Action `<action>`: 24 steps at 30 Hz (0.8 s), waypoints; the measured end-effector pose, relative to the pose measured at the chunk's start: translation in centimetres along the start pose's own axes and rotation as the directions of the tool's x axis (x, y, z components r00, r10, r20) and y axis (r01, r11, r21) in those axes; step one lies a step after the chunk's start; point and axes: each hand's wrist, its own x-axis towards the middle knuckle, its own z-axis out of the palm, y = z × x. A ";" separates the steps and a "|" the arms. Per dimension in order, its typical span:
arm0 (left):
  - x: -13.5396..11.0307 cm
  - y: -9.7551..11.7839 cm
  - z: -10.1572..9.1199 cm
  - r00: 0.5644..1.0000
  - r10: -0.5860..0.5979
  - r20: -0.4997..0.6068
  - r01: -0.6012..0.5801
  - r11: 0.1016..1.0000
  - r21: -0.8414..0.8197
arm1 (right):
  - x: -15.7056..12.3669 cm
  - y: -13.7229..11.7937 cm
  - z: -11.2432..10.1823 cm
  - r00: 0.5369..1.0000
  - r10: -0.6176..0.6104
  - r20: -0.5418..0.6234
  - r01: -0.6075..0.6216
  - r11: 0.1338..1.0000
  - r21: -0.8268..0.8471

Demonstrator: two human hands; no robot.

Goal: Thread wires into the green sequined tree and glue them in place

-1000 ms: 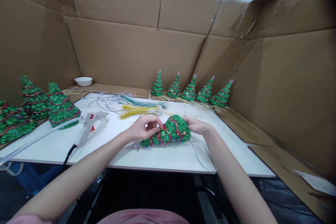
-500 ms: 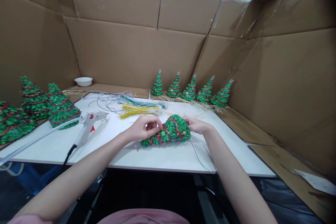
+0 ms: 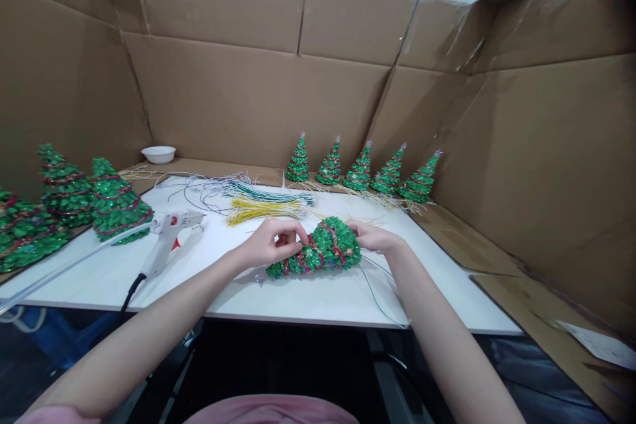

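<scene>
A small green tinsel Christmas tree (image 3: 332,248) with red garland lies on its side over the white table, its clear star tip pointing left. My left hand (image 3: 275,240) is closed in a pinch at the tree's upper side, near its middle; whatever is between the fingertips is too small to make out. At the base end, my right hand (image 3: 368,236) grips the tree, with its fingers partly hidden behind it. Thin green wires (image 3: 373,293) trail from the base toward the table's front edge.
A white glue gun (image 3: 166,242) with a glue stick stands at left, beside larger trees (image 3: 119,202). Behind my hands lie bundles of yellow wires (image 3: 263,209) and green wires (image 3: 271,193). Several small trees (image 3: 358,169) line the back. A white bowl (image 3: 159,155) sits by the cardboard wall (image 3: 223,93).
</scene>
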 end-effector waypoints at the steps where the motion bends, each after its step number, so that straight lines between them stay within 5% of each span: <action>1: 0.0 0.0 0.0 1.000 0.000 0.002 0.000 1.000 -0.001 | 0.0 0.0 0.0 1.000 -0.002 0.000 0.002 1.000 0.001; 24: 0.1 0.2 0.1 1.000 0.007 -0.012 -0.007 0.999 0.034 | 0.1 -0.1 0.1 0.999 -0.030 0.012 0.030 1.000 0.005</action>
